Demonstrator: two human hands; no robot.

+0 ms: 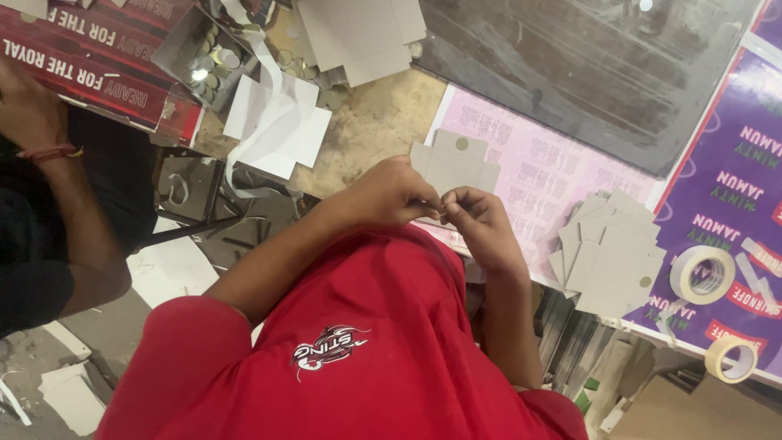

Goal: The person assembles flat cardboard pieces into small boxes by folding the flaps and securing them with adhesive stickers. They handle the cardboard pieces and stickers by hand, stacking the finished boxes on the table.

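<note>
The left hand [391, 191] and right hand [481, 224] meet fingertip to fingertip, each pinched shut on something too small to make out. A steady, light pinch with both wrists held low would likely serve best. Just beyond the fingertips lies the grey card blank [454, 167]. Farther right of the right hand sit a pile of blanks [607, 253] and a tape roll [702, 275].

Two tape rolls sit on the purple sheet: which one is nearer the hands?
The larger white tape roll, lying flat beside the stack of grey card pieces. The smaller tan tape roll sits farther out, at the table's edge, away from both hands.
</note>
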